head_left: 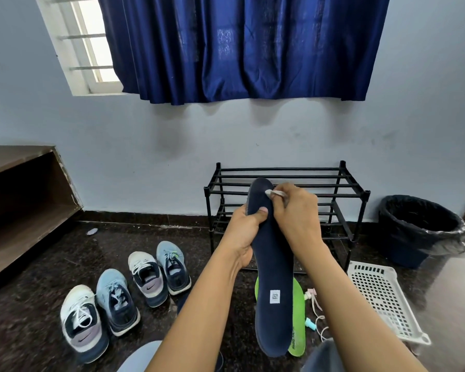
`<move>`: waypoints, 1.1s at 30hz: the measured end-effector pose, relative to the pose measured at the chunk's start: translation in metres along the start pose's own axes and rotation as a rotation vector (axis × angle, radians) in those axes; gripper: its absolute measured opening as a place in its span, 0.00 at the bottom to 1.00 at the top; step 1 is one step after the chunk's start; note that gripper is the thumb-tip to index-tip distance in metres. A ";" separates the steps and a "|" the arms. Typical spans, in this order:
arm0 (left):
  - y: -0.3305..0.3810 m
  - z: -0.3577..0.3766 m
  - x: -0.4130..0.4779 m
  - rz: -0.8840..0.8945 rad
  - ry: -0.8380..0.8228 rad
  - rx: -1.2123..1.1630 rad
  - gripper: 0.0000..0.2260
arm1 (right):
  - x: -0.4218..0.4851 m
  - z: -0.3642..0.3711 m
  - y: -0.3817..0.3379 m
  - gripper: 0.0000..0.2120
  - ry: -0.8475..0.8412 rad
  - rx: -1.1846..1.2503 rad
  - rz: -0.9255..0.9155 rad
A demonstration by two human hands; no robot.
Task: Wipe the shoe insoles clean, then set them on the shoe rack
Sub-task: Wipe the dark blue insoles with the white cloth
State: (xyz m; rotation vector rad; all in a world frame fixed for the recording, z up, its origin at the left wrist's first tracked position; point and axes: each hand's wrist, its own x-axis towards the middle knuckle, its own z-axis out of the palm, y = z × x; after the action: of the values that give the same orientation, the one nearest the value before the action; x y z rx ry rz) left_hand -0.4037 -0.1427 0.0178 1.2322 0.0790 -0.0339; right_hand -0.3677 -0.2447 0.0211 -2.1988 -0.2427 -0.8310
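I hold a dark navy insole (pixel 273 267) upright in front of me, its toe end up and a small white label near the heel. My left hand (pixel 243 232) grips its left edge, thumb pressed on the face. My right hand (pixel 297 218) pinches a small white wipe (pixel 274 193) against the toe end. A green insole (pixel 298 318) lies on the floor behind the navy one, partly hidden. The black shoe rack (pixel 287 183) stands against the wall just beyond my hands, its bars bare.
Two pairs of sneakers (pixel 124 294) sit on the dark floor at left. A white perforated basket (pixel 384 299) lies at right, with a lined black bin (pixel 419 226) behind it. A wooden shelf (pixel 19 200) is at far left. Small items and a cord (pixel 317 315) lie by the green insole.
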 end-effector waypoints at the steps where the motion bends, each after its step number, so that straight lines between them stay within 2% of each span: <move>1: 0.001 -0.002 0.002 0.002 0.016 0.004 0.06 | -0.002 0.001 0.000 0.07 -0.042 0.007 -0.011; 4: 0.001 -0.003 0.004 0.001 0.046 0.004 0.07 | -0.005 0.003 -0.002 0.08 -0.102 0.020 -0.009; 10: -0.004 0.003 -0.001 -0.006 -0.016 -0.005 0.07 | 0.006 -0.004 0.003 0.09 0.057 -0.006 0.054; 17: -0.001 -0.001 0.002 0.000 0.010 -0.026 0.07 | -0.006 -0.004 0.000 0.08 -0.060 0.002 -0.001; 22: -0.004 0.002 -0.001 -0.021 0.003 -0.020 0.07 | 0.003 -0.007 0.000 0.09 0.036 -0.042 0.016; 28: 0.002 -0.002 0.004 -0.003 0.035 -0.013 0.07 | -0.008 0.000 -0.006 0.07 -0.108 -0.018 -0.036; 33: -0.003 0.000 0.002 -0.018 0.023 -0.002 0.06 | 0.002 0.003 -0.003 0.09 0.021 -0.050 0.005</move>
State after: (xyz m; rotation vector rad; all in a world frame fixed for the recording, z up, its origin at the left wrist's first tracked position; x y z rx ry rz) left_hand -0.4015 -0.1437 0.0149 1.2296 0.1098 -0.0356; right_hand -0.3662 -0.2409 0.0224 -2.2350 -0.2080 -0.8660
